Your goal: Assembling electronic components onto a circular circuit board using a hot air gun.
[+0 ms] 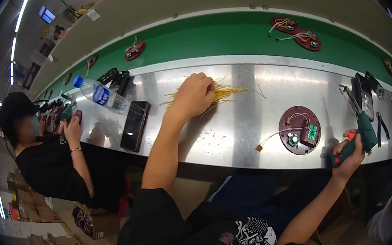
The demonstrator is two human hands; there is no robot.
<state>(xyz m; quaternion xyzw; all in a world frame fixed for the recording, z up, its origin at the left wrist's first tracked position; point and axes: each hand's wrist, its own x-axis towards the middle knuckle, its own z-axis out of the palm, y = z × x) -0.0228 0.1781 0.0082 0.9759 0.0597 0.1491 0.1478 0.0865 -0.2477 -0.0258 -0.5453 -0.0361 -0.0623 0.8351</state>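
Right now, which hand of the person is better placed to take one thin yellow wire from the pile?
Probably the left hand: it is at the yellow wires, with no tool visible in it. The right hand is farther off and grips a green gun-shaped tool.

I count remotely: one soldering gun (368, 132), one smartphone (135, 126), one plastic bottle (103, 95), one pair of pliers (381, 127), one maroon disc (301, 133) on the bench (217, 144), at least five along the green ledge (215, 34); yellow wires (231, 91), too many to tally.
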